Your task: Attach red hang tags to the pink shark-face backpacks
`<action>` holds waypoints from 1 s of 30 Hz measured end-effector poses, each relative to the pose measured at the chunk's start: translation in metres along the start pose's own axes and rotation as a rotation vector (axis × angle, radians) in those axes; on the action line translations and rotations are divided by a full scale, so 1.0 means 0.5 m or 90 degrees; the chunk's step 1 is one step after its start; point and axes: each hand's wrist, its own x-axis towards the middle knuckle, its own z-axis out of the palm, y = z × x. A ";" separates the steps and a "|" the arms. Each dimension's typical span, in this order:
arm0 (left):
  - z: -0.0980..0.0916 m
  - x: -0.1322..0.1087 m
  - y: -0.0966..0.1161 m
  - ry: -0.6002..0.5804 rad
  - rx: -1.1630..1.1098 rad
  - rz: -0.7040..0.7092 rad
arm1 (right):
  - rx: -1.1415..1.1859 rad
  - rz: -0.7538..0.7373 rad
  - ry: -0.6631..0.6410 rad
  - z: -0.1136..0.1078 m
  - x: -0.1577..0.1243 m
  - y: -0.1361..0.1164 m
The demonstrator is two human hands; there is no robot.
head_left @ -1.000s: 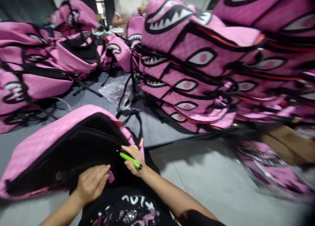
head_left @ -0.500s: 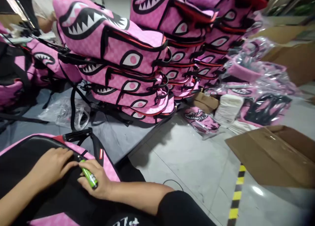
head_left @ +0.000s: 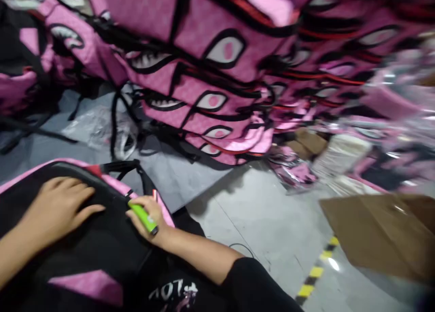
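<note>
While the left hand (head_left: 59, 208) is held palm down, thumb spread, over a black, pink-edged backpack (head_left: 102, 242) at eight o'clock, a slim green marker (head_left: 144, 217) is pinched in the right hand (head_left: 157, 216); pink, eye-printed backpacks (head_left: 193, 88) are stacked at twelve, brown cardboard (head_left: 377, 235) seen at four.

Black top (head_left: 212, 296), short black sleeve (head_left: 260, 287), white chest lettering (head_left: 175, 290)
</note>
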 end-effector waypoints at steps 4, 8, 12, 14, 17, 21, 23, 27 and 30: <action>0.010 0.019 0.124 -0.061 0.112 -0.021 | 0.137 0.227 0.061 -0.003 0.047 -0.017; 0.025 0.015 0.132 -0.021 0.083 -0.109 | 0.202 0.291 0.023 0.012 0.085 -0.007; 0.048 -0.010 0.142 0.064 0.051 -0.111 | 0.095 0.272 -0.027 0.024 0.084 -0.013; 0.060 -0.021 0.146 0.105 0.048 -0.059 | 0.050 0.254 -0.038 0.030 0.080 -0.012; 0.073 -0.033 0.148 0.146 0.071 -0.016 | 0.020 0.219 -0.034 0.042 0.076 -0.008; 0.072 -0.038 0.148 0.152 0.085 -0.018 | -0.037 0.138 -0.054 0.052 0.076 -0.005; 0.069 -0.038 0.149 0.134 0.085 -0.032 | -0.067 0.119 -0.049 0.052 0.077 -0.005; 0.068 -0.037 0.150 0.142 0.094 -0.034 | -0.073 0.121 -0.044 0.050 0.080 -0.008; 0.071 -0.037 0.149 0.149 0.104 -0.025 | -0.083 0.117 -0.041 0.052 0.083 -0.012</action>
